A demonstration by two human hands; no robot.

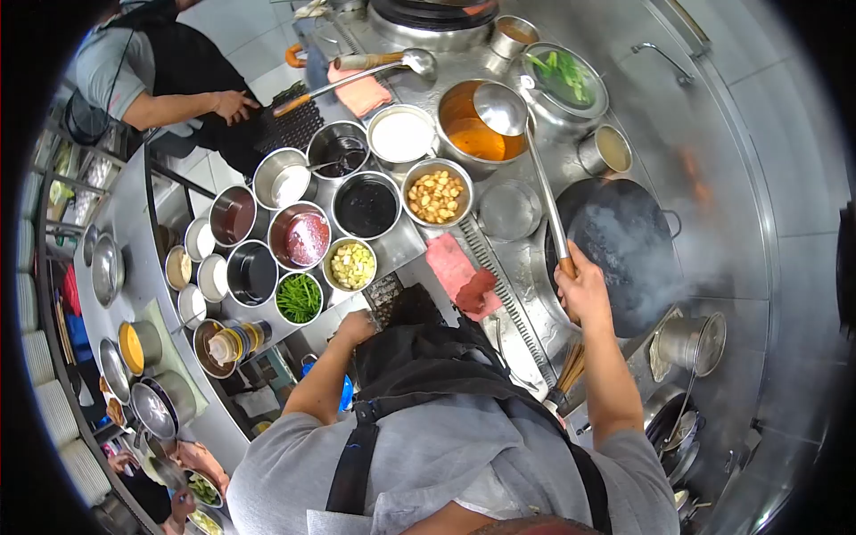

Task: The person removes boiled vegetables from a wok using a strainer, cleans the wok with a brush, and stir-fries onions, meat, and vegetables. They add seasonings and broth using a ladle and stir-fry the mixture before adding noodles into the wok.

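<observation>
My right hand [584, 287] is wrapped round the wooden-ended handle of a long ladle [546, 183]. The ladle's round bowl hangs over a pot of orange oil [473, 143]; whether it touches the oil is unclear. Just right of this hand, a black wok [624, 241] gives off smoke. My left hand [357, 328] is low by my apron, its fingers curled and partly hidden; I cannot see what they hold. Nearest to it are a container of chopped pale vegetable [349, 266] and one of cut green stalks [299, 298].
A pot of peeled cloves or nuts [437, 194] stands by a pink cloth [459, 267]. Several sauce pots cluster on the left counter. A second ladle [357, 82] lies near a co-worker's hand [234, 105]. A lidded pot [694, 343] sits right of the wok.
</observation>
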